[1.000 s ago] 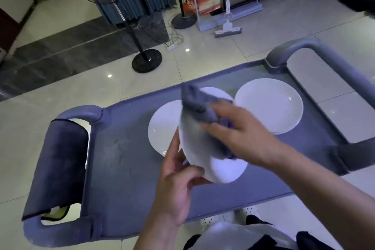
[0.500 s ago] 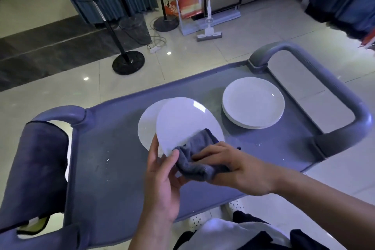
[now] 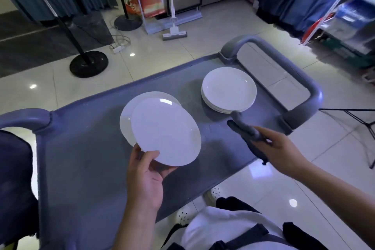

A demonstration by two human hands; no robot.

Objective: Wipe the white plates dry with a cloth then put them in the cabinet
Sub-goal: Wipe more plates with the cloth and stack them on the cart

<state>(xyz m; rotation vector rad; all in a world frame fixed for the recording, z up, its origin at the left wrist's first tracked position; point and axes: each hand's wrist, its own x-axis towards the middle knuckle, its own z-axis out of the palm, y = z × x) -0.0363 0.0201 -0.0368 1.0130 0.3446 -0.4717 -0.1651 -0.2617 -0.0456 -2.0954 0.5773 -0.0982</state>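
Left hand (image 3: 145,176) pinches wiped plate (image 3: 165,131) by its 6 o'clock rim above cart (image 3: 81,168); right hand (image 3: 278,148), clutching cloth (image 3: 246,131), has pulled off toward 3 o'clock, so wiping looks finished; stack (image 3: 229,89) waits at 1 o'clock, plate likely next to cabinet

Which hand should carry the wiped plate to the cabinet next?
Left, probably. The left hand already has a grip on the near rim of the held plate, lifted above the cart. The right hand is off the plate, holding the cloth.
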